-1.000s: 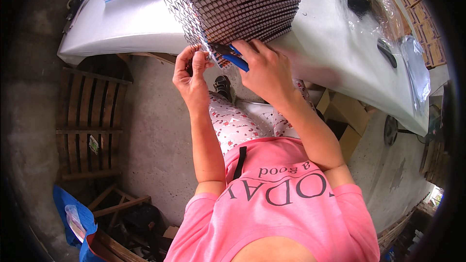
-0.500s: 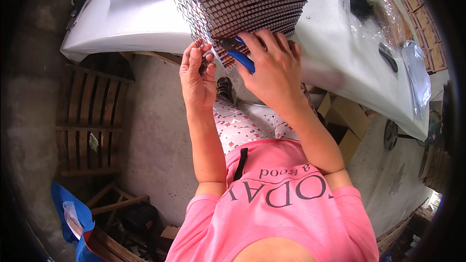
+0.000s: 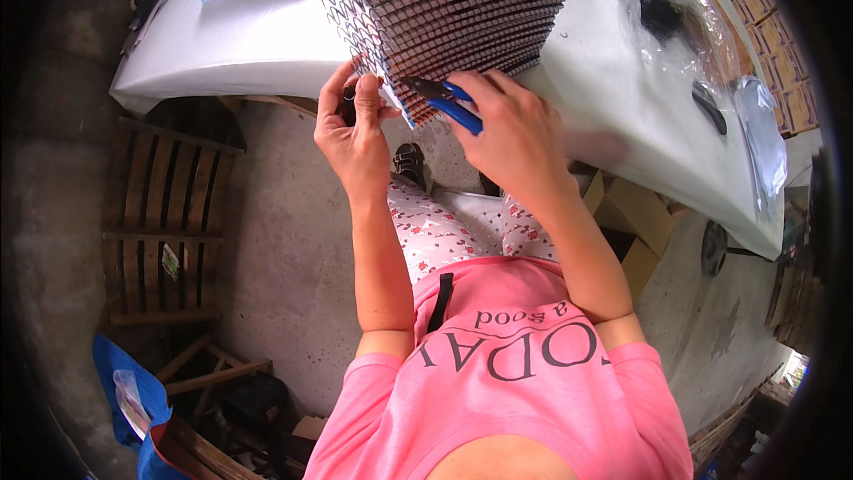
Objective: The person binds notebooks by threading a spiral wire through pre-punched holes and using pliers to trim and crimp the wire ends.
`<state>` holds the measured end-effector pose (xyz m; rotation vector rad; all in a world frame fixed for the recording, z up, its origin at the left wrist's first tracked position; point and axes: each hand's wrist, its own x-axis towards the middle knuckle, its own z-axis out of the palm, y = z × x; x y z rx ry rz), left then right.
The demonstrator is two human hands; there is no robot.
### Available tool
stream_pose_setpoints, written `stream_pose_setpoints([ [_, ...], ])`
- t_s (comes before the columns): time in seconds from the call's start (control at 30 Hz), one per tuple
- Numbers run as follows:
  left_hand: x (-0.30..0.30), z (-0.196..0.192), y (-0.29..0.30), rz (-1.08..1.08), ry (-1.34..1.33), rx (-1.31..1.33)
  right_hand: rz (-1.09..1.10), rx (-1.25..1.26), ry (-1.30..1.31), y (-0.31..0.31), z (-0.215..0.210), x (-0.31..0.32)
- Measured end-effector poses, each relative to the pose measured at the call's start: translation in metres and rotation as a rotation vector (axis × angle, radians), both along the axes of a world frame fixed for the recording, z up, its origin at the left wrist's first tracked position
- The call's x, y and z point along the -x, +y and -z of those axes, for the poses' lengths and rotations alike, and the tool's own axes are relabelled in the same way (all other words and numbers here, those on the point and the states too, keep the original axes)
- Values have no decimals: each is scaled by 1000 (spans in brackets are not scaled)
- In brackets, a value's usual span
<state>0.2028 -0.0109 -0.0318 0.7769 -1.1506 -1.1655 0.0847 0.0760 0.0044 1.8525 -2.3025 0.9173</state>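
One tall stack of spiral-bound notebooks (image 3: 462,9) just ahead of both hands. My left hand (image 3: 355,138) pinches its wire edge; my right hand (image 3: 511,138) grips one blue-handled pliers (image 3: 449,102). White surface (image 3: 249,40); concrete floor (image 3: 293,240), one wooden pallet (image 3: 164,213) left.

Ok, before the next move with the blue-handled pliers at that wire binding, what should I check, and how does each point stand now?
1. Right hand grips the blue-handled pliers: ok.
2. Plier tips at the wire binding on the stack's edge: ok.
3. Left hand pinches the lower corner of the stack of spiral-bound books: ok.
4. Stack rests on the white table: ok.
5. Wire end caught between the plier tips: cannot tell.
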Motion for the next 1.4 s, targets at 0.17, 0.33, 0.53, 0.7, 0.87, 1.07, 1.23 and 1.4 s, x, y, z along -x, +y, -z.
stream_pose_setpoints([
  [0.17, -5, -3, -1, 61, 22, -9, 51, 199, 127, 0, -5, -2],
  [0.33, -6, 1, 1, 50, -8, 54, 66, 184, 177, -9, -5, -11],
  [0.53, 3, 10, 5, 90, 107, 77, -22, 134, 93, -13, 6, -2],
  [0.7, 3, 17, -1, 261, 548, -151, -15, 59, -51, -7, -4, -4],
  [0.87, -5, 4, -2, 423, 813, -409, 15, 249, 88, -3, -8, 1],
  [1.07, -3, -11, -2, 322, 614, -337, 40, 232, 177, -8, -11, -5],
  [1.23, 3, -12, -6, 216, 374, -94, 45, 192, 212, -11, -14, -13],
  [1.4, 8, -13, -4, 62, 208, -21, -22, 102, 67, -15, 3, -2],
])
